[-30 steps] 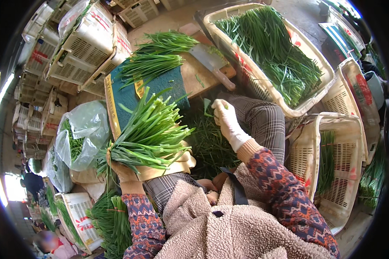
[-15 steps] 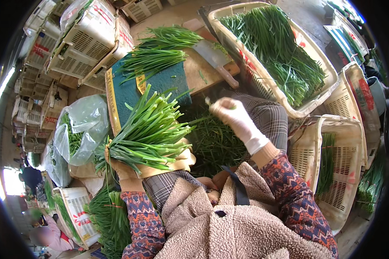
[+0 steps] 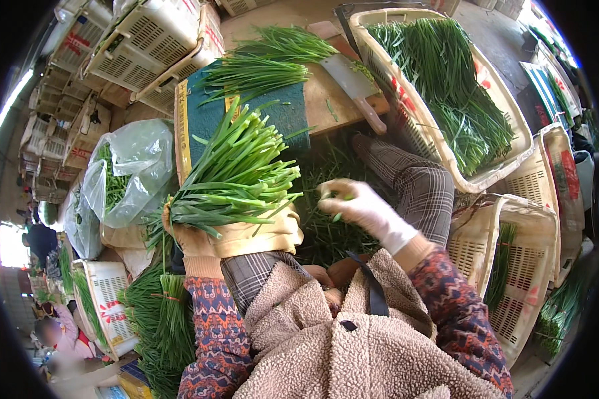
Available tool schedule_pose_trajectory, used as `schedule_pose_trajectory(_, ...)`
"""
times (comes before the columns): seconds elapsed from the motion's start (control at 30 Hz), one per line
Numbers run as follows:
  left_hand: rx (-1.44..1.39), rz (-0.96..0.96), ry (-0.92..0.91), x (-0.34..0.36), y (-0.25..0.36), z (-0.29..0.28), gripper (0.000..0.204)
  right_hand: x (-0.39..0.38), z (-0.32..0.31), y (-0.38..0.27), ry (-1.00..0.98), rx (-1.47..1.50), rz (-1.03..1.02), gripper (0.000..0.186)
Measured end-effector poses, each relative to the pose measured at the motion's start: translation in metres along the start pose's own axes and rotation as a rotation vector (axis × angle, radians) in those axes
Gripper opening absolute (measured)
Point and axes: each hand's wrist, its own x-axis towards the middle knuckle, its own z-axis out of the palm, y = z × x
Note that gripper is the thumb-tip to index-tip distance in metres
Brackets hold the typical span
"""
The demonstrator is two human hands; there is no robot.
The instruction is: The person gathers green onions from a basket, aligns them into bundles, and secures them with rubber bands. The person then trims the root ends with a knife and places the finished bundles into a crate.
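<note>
A bunch of garlic chives (image 3: 243,183) rests in my left hand (image 3: 196,247), its cut pale-green ends fanned toward the upper right. The tan-gloved fingers of this hand show beneath the bunch, and its thumb clasps the bundle at the left. To the right of the bunch, my right hand (image 3: 366,207), in a thin whitish glove, is curled with small green leaf scraps (image 3: 339,199) between its fingers. More cut chives (image 3: 256,76) lie on a board (image 3: 339,103) partly covered by a dark green mat (image 3: 286,123). A cleaver (image 3: 349,83) lies at the board's right, handle toward me.
A crate (image 3: 446,159) heaped with chives stands at the right, another crate (image 3: 519,266) below it. Leaf litter (image 3: 333,233) lies between my legs. On the left are a clear plastic bag (image 3: 130,173) of greens, stacked crates (image 3: 143,50) and tied chives (image 3: 170,312). A person (image 3: 66,329) is at lower left.
My right hand has moved down and curled, with green scraps now showing in its fingers. My left hand still holds the bunch. The whole view has shifted slightly.
</note>
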Motion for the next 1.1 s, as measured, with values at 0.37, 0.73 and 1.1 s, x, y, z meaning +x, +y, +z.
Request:
schedule_pose_trajectory(0.37,-0.004,0.074,0.19,-0.008,-0.002,0.017,0.036,-0.011,-0.019,-0.022,0.072,0.679,-0.205,0.017)
schedule_pose_trajectory(0.73,-0.178,0.16,0.08,0.004,0.002,0.054,0.024,0.005,0.073,-0.063,0.32,-0.806,-0.953,0.026)
schedule_pose_trajectory(1.1,-0.248,0.247,-0.125,0.028,0.016,0.1,0.014,-0.027,0.058,0.01,0.152,-0.751,-0.594,0.015)
